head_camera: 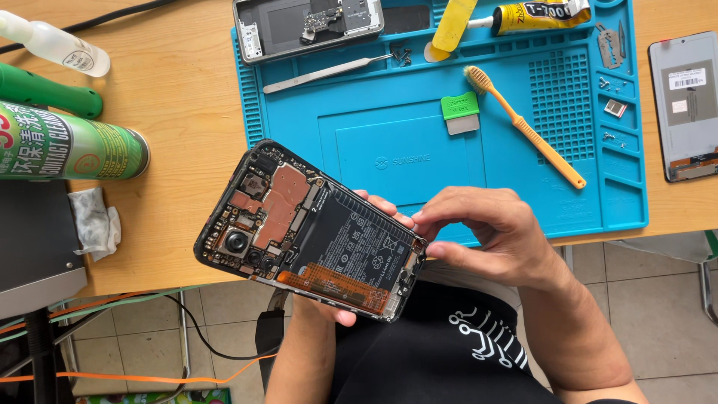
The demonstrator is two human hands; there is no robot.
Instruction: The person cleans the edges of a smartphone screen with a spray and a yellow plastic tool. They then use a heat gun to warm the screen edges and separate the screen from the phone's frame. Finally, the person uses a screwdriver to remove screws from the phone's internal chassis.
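Note:
An opened smartphone [307,228] with its back cover off shows a black battery, copper shielding and camera modules. My left hand [340,310] holds it from underneath, with fingertips showing along its upper right edge. My right hand [490,236] pinches at the phone's lower right corner near the charging end. The phone is tilted above the front edge of the wooden table [179,97], over my lap.
A blue repair mat [359,127] carries metal tweezers [325,71], an orange brush [523,123], a green scraper [460,112], a glue tube [535,15], a yellow pry tool [452,26] and another phone chassis [307,26]. A green spray can [71,142], a clear bottle [52,46] and a phone screen [686,105] lie around it.

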